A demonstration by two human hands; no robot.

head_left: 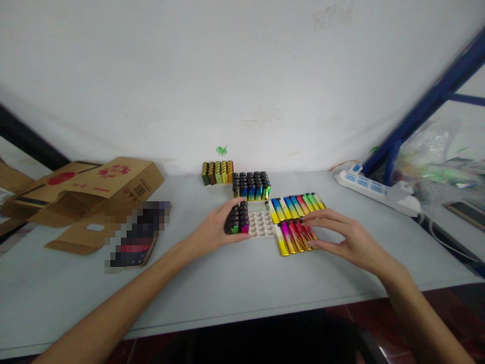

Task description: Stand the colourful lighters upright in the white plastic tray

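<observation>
My left hand [216, 226] is curved around a group of black-topped lighters [244, 222] standing upright at the left of a white tray [261, 233] with round hollows. Its fingers reach behind them and its thumb lies along the front. Several hollows to the right hold nothing. My right hand [346, 236] is at the right end of a lying row of red, pink and gold lighters [290, 242]. Its fingertips and thumb are at opposite ends of a lighter there, partly hiding it. Just behind lies another row of blue, red, green and yellow lighters [293, 206].
Behind the tray stand a block of blue-gold lighters [252, 186] and a gold-topped block [217, 173]. Opened cardboard boxes [125, 177] and a partly blurred phone [142, 237] are on the left. A white power strip [373, 189] lies on the right, near a blue frame [420, 103].
</observation>
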